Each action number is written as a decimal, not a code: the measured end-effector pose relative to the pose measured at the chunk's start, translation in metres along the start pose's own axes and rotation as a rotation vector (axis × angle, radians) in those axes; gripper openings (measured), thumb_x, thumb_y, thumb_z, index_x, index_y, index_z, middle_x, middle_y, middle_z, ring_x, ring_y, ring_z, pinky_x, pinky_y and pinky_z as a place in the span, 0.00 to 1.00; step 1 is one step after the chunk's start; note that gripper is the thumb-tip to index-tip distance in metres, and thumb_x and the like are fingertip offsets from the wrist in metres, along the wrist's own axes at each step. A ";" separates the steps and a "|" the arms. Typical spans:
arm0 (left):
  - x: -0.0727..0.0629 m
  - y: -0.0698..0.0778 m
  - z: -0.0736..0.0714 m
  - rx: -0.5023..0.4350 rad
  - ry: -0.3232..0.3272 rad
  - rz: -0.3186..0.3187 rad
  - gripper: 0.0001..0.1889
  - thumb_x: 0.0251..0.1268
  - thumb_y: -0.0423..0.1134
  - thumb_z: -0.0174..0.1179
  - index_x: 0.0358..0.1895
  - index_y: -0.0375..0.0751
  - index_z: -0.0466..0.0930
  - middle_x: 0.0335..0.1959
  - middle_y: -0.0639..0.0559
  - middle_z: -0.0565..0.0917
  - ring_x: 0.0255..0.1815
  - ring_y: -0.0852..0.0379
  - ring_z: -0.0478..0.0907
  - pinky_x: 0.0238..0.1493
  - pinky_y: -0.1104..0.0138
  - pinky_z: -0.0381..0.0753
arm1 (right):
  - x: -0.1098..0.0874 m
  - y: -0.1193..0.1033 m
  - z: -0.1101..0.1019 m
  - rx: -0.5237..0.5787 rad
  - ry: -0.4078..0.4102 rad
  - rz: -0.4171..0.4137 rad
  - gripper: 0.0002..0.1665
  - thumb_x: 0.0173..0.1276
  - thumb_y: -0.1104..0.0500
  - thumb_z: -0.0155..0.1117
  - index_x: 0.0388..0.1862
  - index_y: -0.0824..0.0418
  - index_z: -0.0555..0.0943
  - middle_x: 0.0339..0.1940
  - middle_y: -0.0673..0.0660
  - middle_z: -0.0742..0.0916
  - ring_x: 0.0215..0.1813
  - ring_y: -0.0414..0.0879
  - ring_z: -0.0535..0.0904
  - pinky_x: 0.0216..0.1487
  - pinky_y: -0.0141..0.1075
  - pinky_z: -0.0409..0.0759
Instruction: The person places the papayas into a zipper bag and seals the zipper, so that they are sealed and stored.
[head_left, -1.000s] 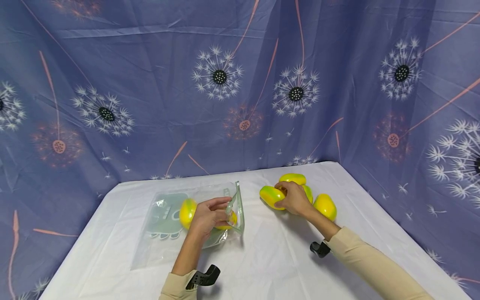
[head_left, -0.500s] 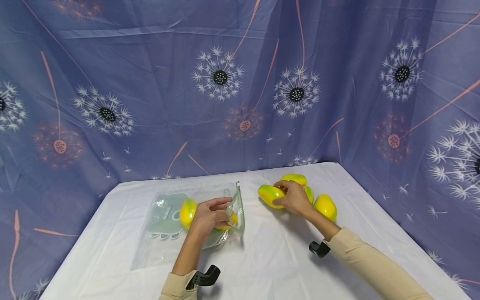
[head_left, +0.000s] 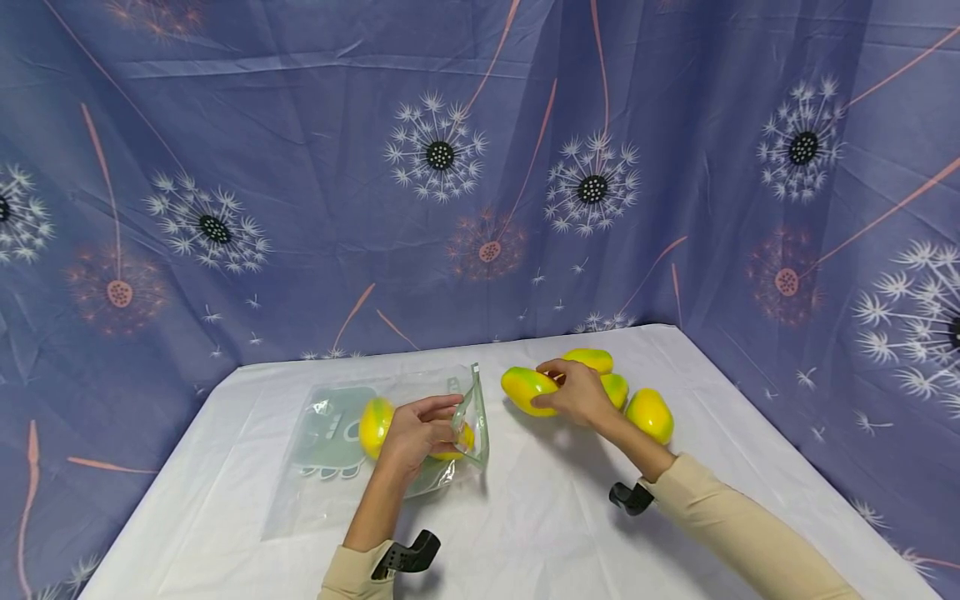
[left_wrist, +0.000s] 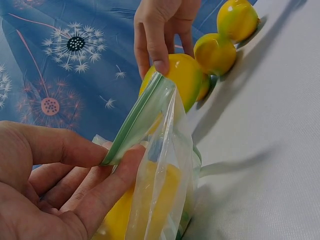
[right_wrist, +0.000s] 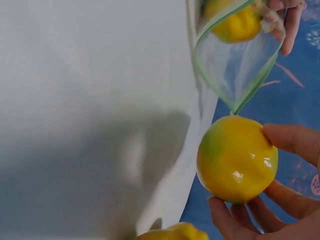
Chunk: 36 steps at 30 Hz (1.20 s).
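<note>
My left hand pinches the green zip edge of a clear zip bag, holding its mouth apart on the right side. Inside the bag lie yellow-green mangoes, one mango left of the hand and another mango near the mouth, partly hidden by fingers. To the right, my right hand grips a mango between thumb and fingers, apart from the bag mouth. In the right wrist view that held mango appears just below the green rim.
Beyond and beside the right hand lie a mango, a second mango partly behind the hand, and a third mango. A white cloth covers the table. A blue dandelion-print curtain stands behind and at the sides.
My right hand has moved slightly left with its mango, away from the other mangoes and nearer the bag. The left hand and bag have stayed in place.
</note>
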<state>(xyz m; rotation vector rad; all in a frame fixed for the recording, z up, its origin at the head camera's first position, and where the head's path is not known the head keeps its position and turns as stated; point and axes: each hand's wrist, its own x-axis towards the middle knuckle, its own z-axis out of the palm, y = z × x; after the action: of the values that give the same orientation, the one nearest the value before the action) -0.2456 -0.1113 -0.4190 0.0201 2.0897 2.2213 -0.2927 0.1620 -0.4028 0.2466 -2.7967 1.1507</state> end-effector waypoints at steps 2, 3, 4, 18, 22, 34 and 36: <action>0.000 0.000 0.000 0.003 0.002 0.001 0.29 0.47 0.15 0.62 0.59 0.30 0.83 0.49 0.35 0.83 0.33 0.49 0.86 0.32 0.52 0.90 | -0.001 -0.004 0.001 0.022 -0.028 0.014 0.33 0.50 0.54 0.82 0.58 0.57 0.85 0.51 0.58 0.88 0.51 0.52 0.82 0.49 0.45 0.83; 0.000 0.000 0.000 0.003 0.003 0.002 0.29 0.47 0.15 0.62 0.59 0.30 0.83 0.49 0.35 0.84 0.33 0.49 0.86 0.32 0.52 0.90 | -0.001 -0.005 0.002 0.035 -0.042 0.019 0.33 0.50 0.54 0.82 0.58 0.57 0.85 0.51 0.58 0.88 0.51 0.52 0.82 0.49 0.44 0.83; 0.000 0.000 0.000 0.003 0.005 0.002 0.29 0.47 0.15 0.62 0.58 0.31 0.83 0.49 0.35 0.84 0.34 0.49 0.86 0.32 0.52 0.89 | -0.002 -0.008 0.002 0.047 -0.055 0.026 0.33 0.50 0.54 0.82 0.57 0.57 0.85 0.51 0.58 0.88 0.51 0.52 0.82 0.49 0.44 0.83; -0.001 0.002 -0.001 0.004 -0.003 -0.003 0.29 0.47 0.15 0.62 0.58 0.31 0.84 0.50 0.35 0.84 0.35 0.48 0.86 0.32 0.53 0.90 | -0.004 -0.018 0.013 0.169 -0.216 0.029 0.35 0.50 0.58 0.82 0.59 0.61 0.84 0.56 0.60 0.86 0.53 0.54 0.82 0.53 0.44 0.84; 0.000 0.001 -0.001 0.012 0.002 -0.010 0.29 0.47 0.15 0.62 0.58 0.31 0.83 0.50 0.35 0.84 0.35 0.48 0.86 0.33 0.53 0.90 | -0.001 -0.017 0.019 0.184 -0.237 0.034 0.35 0.50 0.58 0.82 0.60 0.62 0.84 0.56 0.60 0.86 0.53 0.53 0.82 0.54 0.44 0.84; 0.003 -0.001 -0.001 0.015 0.011 -0.038 0.29 0.47 0.16 0.61 0.57 0.34 0.85 0.50 0.37 0.86 0.36 0.47 0.87 0.34 0.54 0.90 | 0.007 -0.021 0.038 0.205 -0.244 0.037 0.32 0.51 0.58 0.82 0.58 0.59 0.85 0.56 0.58 0.88 0.53 0.51 0.83 0.56 0.44 0.83; 0.004 -0.001 -0.001 0.022 0.013 -0.037 0.28 0.47 0.16 0.62 0.57 0.35 0.85 0.50 0.38 0.86 0.37 0.47 0.87 0.34 0.54 0.90 | 0.008 -0.021 0.041 0.211 -0.246 0.044 0.33 0.50 0.58 0.82 0.58 0.58 0.86 0.56 0.58 0.87 0.53 0.51 0.83 0.57 0.44 0.83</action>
<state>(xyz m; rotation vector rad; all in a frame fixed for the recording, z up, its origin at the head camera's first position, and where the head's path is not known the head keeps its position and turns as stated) -0.2493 -0.1116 -0.4202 -0.0319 2.1032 2.1839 -0.2978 0.1174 -0.4156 0.3698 -2.8978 1.5250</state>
